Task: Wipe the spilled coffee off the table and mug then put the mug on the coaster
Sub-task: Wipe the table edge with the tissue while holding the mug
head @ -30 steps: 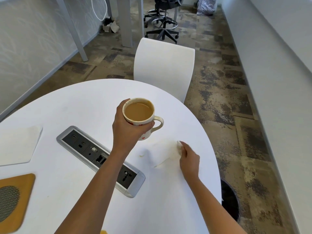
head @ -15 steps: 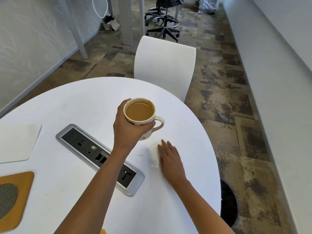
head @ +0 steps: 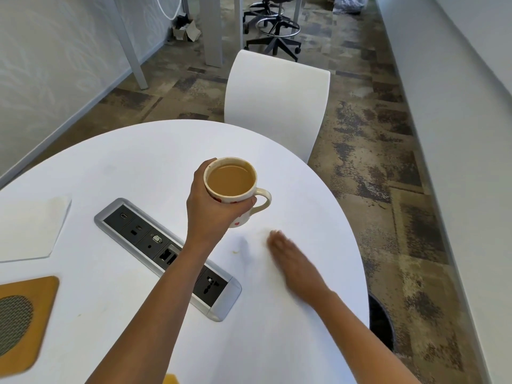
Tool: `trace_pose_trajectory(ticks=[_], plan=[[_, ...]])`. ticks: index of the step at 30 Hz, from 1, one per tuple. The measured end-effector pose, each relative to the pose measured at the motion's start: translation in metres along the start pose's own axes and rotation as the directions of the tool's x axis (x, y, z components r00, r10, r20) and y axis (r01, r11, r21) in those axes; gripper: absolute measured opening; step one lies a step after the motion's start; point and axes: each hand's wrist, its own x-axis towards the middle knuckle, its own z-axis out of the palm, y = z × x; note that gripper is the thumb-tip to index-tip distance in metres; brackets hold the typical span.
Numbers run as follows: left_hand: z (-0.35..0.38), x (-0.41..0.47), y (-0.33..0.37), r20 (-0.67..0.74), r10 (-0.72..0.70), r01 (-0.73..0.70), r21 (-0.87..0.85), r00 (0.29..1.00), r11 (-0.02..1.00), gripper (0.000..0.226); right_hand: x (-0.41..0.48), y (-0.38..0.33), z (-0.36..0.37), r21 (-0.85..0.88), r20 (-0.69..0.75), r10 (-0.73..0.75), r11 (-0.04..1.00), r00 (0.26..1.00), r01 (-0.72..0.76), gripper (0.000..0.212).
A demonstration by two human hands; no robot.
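Observation:
My left hand [head: 213, 206] grips a cream mug [head: 243, 215] with red marks, full of milky coffee, and holds it just above the white table [head: 138, 162]. The mug's handle points right. Below the mug my right hand [head: 293, 267] lies flat on the table, fingers straight and blurred by motion. A faint white tissue edge [head: 246, 249] shows just left of its fingers. Next to that sits a small coffee spot [head: 235, 251]. A white hexagonal coaster [head: 33, 228] lies at the far left.
A silver socket panel [head: 166, 253] is set into the table left of my arms. A yellow pad with a mesh centre [head: 19, 314] lies at the lower left. A white chair [head: 277, 106] stands behind the table, and a dark bin [head: 383, 322] on the floor to the right.
My right hand went from pinching the tissue's corner to lying flat, then slid right across the table. The mug stayed raised in my left hand.

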Motion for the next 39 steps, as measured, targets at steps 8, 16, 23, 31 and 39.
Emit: trace_pose_trajectory(ticks=[8, 16, 23, 31, 39], plan=[[0.002, 0.004, -0.004, -0.012, -0.007, 0.008, 0.009, 1.0, 1.0, 0.083, 0.064, -0.041, 0.021, 0.131, 0.077, 0.077, 0.988, 0.994, -0.087, 0.053], [-0.002, 0.006, -0.005, -0.01, -0.005, 0.005, 0.014, 1.0, 1.0, 0.083, 0.007, -0.029, 0.012, 0.075, 0.108, -0.22, 0.974, 0.969, 0.213, 0.046], [-0.003, 0.001, -0.002, -0.013, 0.003, -0.003, 0.015, 1.0, 1.0, 0.083, 0.028, 0.027, -0.003, 0.042, -0.096, 0.286, 0.958, 0.953, -0.283, 0.06], [0.007, -0.004, 0.002, 0.009, 0.014, -0.014, 0.01, 1.0, 1.0, 0.082, 0.003, -0.038, 0.032, 0.086, 0.135, -0.264, 0.963, 0.955, 0.254, 0.047], [0.007, -0.008, 0.012, 0.011, 0.042, -0.042, -0.004, 0.999, 0.999, 0.08, -0.041, 0.045, -0.023, 0.078, -0.128, 0.42, 0.907, 0.898, -0.413, 0.065]])
